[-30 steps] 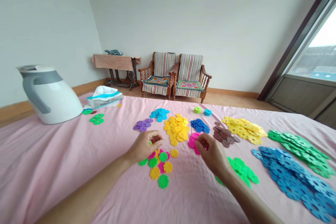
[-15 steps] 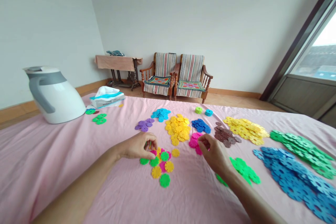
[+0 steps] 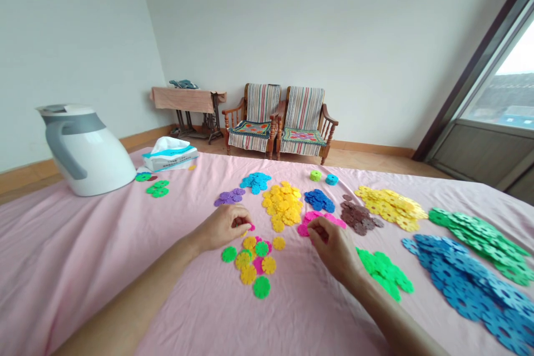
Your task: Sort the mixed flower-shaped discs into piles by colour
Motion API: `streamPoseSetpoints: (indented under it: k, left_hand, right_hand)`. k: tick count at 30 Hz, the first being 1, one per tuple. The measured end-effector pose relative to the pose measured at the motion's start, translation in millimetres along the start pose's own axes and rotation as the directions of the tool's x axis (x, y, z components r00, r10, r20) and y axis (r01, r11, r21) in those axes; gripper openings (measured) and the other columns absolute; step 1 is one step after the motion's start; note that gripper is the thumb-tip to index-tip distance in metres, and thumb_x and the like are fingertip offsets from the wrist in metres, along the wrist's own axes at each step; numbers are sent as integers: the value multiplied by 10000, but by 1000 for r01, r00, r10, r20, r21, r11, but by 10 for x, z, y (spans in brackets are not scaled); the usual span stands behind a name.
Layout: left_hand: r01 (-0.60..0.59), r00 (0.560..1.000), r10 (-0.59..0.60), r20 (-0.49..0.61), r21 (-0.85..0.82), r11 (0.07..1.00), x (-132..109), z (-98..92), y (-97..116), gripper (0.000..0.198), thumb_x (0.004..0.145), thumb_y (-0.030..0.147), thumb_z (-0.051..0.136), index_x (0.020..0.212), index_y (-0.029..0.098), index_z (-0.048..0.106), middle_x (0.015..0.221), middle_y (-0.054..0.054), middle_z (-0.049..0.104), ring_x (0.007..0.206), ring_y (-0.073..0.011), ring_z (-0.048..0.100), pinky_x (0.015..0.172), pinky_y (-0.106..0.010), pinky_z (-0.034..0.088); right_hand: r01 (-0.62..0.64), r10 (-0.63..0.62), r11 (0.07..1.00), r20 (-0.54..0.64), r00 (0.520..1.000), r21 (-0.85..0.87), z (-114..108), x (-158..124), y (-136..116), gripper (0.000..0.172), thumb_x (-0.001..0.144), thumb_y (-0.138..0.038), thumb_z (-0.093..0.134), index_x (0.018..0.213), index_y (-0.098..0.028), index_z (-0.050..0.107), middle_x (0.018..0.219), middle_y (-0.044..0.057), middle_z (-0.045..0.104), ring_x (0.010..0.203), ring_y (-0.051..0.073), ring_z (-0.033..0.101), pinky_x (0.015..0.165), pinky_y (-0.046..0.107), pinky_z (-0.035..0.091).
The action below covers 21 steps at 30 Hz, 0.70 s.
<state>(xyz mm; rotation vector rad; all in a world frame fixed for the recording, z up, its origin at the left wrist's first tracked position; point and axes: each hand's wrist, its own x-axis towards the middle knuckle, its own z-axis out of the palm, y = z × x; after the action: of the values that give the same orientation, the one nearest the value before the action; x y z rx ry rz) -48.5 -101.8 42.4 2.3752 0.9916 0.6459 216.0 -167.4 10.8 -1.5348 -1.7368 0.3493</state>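
Grip of the left hand (image 3: 225,226) pinches a pink disc (image 3: 252,227)

Thumb and finger hold the disc just beyond the far edge of the mixed pile (image 3: 269,265), above the table (image 3: 187,300). A sliver of yellow shows under the thumb; I cannot tell whether it is held too. Half a second ago this hand was down among the pieces; now it is lifted clear, so one pink piece is apart from the mix, though more pink remains there. The right hand (image 3: 334,247) has its fingertips drawn together at the pink pile (image 3: 334,219), which now shows wider; whether they pinch anything is hidden.
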Motion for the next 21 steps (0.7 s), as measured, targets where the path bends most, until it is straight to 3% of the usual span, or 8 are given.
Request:
streamPoseSetpoints:
  k: [2,4,12,15,18,21]
  left_hand:
    - [-24,995,23,-101,-5,1000,15,56,50,128,757,222,587,726,161,695,707,-25,588,630,-116,519,577,-214,405]
    - [-31,991,23,-132,-59,998,16,127,123,135,758,244,607,738,154,705,702,-32,595,631,-118,525,581,-217,415]
    - [13,999,-21,-25,-298,954,-30,319,385,173,767,271,618,773,112,685,678,-39,658,609,-116,566,572,-204,448]
    - [23,1000,-26,-4,-320,947,-38,322,421,185,764,281,624,766,108,690,675,-44,668,607,-121,577,575,-209,457]
    - [9,1000,-9,1,-304,953,-31,314,382,190,768,294,623,802,122,696,698,-42,677,616,-124,591,585,-210,467]
    - [-16,995,-7,-101,-226,974,-2,293,277,174,791,276,589,823,141,694,754,-42,687,649,-126,599,610,-212,474]
  right_hand:
    - [44,-45,998,21,999,36,18,-29,-65,145,816,-208,460,762,-173,590,651,6,606,583,127,531,541,225,377]
    - [92,-94,994,37,995,65,43,-63,-139,124,809,-187,479,797,-174,602,691,12,615,619,128,538,579,231,399]
    - [191,-209,965,85,974,178,198,-188,-332,52,781,-193,594,832,-195,592,771,5,613,708,132,546,633,244,415]
    - [192,-217,957,101,971,216,211,-207,-381,6,797,-195,578,796,-194,584,736,-3,601,673,122,529,604,231,407]
    - [164,-185,963,85,979,213,183,-176,-386,66,822,-206,537,768,-188,570,708,-2,600,644,120,518,594,230,402]
    - [72,-75,986,19,997,150,109,-94,-301,92,828,-227,506,759,-180,546,676,3,597,612,125,517,568,232,390]
